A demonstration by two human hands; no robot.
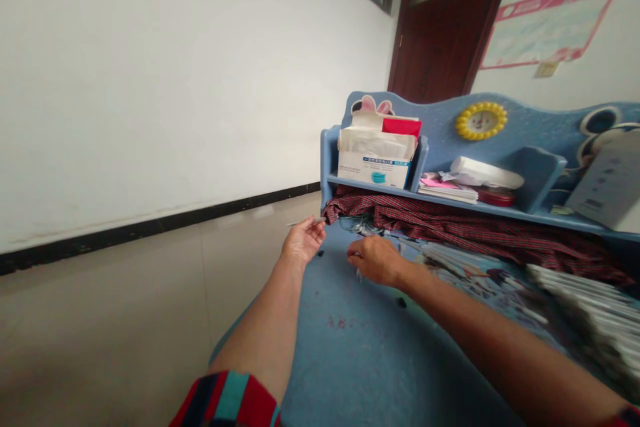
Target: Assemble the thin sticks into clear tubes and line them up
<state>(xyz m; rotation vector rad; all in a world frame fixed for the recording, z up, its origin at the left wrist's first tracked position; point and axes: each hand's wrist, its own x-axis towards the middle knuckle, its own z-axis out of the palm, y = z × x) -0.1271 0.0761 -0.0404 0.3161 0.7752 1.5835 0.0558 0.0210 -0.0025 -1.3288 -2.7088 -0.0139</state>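
At the far left edge of the desk, my left hand is raised palm up, thumb and fingers pinched on a thin, pale stick-like piece that points left. Just to its right, my right hand hovers low over the blue desktop with its fingers curled together. A small whitish bit shows under those fingers; its kind is too small and blurred to tell. Behind both hands lies a tangle of thin pale strands against a red checked cloth.
Thin sticks and small parts are spread on the right, beside a stack of white strips. A blue shelf at the back holds a mask box, papers and a white box. A white wall stands left.
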